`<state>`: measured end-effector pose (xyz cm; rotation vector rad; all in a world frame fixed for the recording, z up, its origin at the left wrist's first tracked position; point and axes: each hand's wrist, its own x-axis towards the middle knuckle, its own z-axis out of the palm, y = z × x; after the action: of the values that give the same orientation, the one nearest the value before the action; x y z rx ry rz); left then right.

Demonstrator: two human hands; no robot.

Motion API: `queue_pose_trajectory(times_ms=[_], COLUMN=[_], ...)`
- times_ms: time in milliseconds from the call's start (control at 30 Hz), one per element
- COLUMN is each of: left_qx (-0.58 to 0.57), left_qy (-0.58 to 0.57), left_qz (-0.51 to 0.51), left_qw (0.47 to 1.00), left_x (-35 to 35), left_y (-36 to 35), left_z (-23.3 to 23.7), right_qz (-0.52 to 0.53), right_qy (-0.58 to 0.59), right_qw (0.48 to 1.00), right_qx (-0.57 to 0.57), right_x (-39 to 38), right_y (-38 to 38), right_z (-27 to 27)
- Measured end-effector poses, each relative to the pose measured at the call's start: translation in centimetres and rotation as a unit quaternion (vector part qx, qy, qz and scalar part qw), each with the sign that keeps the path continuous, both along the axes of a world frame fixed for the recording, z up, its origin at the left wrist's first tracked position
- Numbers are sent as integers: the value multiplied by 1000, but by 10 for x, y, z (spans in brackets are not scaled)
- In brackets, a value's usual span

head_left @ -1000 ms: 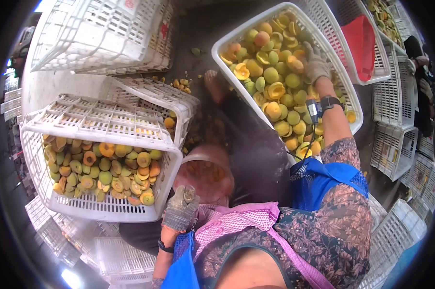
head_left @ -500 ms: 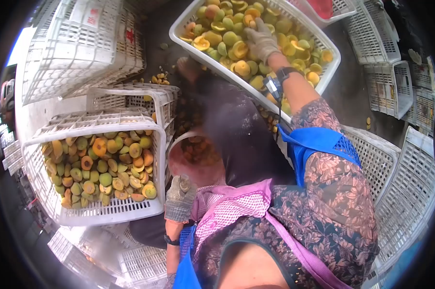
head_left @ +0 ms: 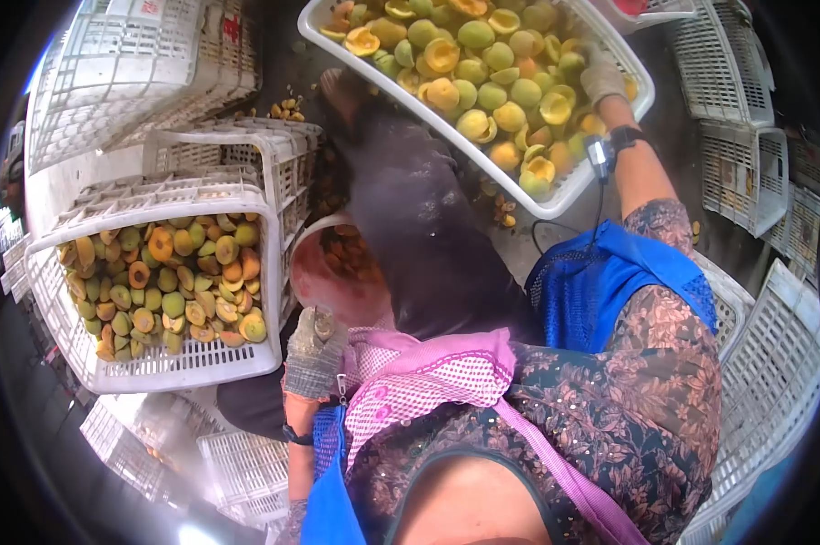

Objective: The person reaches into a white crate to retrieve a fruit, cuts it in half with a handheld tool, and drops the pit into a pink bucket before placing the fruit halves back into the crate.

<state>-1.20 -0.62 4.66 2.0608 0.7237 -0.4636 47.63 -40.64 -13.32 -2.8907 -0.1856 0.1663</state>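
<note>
My left hand (head_left: 315,352), in a grey knitted glove, is closed near the pink apron, just below a pinkish bucket (head_left: 312,274) with orange pieces inside. What it grips is too small to name. At the upper right, my gloved right hand (head_left: 602,80) reaches into the right end of a white tub (head_left: 555,202), among green and yellow fruit, many pieces cut into halves. Blur and fruit hide its fingers. A white basket (head_left: 187,374) on the left holds halved green and orange fruit (head_left: 173,304).
Stacked white crates (head_left: 142,82) rise at the upper left. More crates (head_left: 741,182) line the right side, with others (head_left: 246,468) at the lower left. Small fruit pieces (head_left: 287,110) lie on the floor. My dark-clad leg (head_left: 419,209) stretches between the bucket and tub.
My right hand has moved from the middle of the tub's fruit to its right end. The view has shifted slightly. My left hand stays closed near the bucket.
</note>
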Motion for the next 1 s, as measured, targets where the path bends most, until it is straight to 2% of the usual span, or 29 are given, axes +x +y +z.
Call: queue_pose_trajectory(times_ms=[33, 67, 133, 200, 233, 267, 300, 333, 400, 467, 500, 533, 567, 633, 667, 700, 733, 767, 800, 833, 867, 933, 1000], left_qx=[35, 68, 64, 78, 85, 89, 93, 74, 66, -41, -32, 35, 106, 130, 143, 89, 93, 87, 77, 96, 99, -65, -68], left_qy=[1, -2, -30, -98, -127, -157, -166, -121, -69, -85, -90, -109, -122, -167, -203, -234, -246, -216, -183, -167, -178, -303, -296], left_qz=[-59, -119, -114, -111, -108, -105, -91, -63, 1, 39, 69, -12, -97, -56, -34, 3, 15, 30, 43, 7, 15, 203, 179], left_qw=[998, 991, 991, 986, 982, 978, 978, 988, 995, 995, 993, 993, 982, 976, 968, 968, 965, 972, 979, 981, 979, 929, 936], left_x=[-1, 0, 13, 40, 48, 53, 51, 43, 23, 2, -3, -7, -8, -5, -6, -7, -7, -5, -3, -8, -13, -22, -38], left_y=[1, 1, -7, -12, -15, -16, -11, -2, 11, 32, 39, 47, 54, 69, 78, 86, 91, 95, 99, 108, 109, 110, 114], left_z=[7, 15, 31, 44, 48, 49, 41, 29, 11, -16, -23, -31, -34, -27, -24, -28, -20, -2, 6, -10, -30, -69, -68], right_qz=[-3, -50, -19, 12, 28, 17, 33, 21, 18, 70, 94, 113, 135, 282, 298, 375, 449, 467, 482, 501, 519, 553, 576], right_qy=[-1, 61, 15, -17, 60, 44, 30, 41, 59, 119, 167, 212, 209, 226, 219, 262, 302, 326, 352, 363, 373, 291, 184], right_qw=[1000, 997, 999, 999, 998, 998, 999, 997, 998, 976, 955, 929, 927, 881, 879, 831, 776, 754, 732, 726, 721, 738, 751], right_qx=[-5, -8, -21, 46, -2, 43, -28, -59, -8, 167, 226, 280, 282, 306, 302, 317, 325, 327, 329, 300, 269, 255, 264], right_x=[-6, -13, -9, -11, 2, -2, -11, -8, -39, -56, -59, -67, -74, -110, -129, -149, -170, -188, -202, -216, -227, -247, -257], right_y=[14, 35, 28, 24, 12, 9, 7, -6, 36, 75, 101, 129, 156, 225, 257, 286, 315, 339, 359, 379, 399, 446, 491], right_z=[15, 45, 34, 47, 43, 46, 48, 28, 69, 59, 65, 80, 95, 149, 180, 209, 228, 237, 242, 245, 246, 225, 195])
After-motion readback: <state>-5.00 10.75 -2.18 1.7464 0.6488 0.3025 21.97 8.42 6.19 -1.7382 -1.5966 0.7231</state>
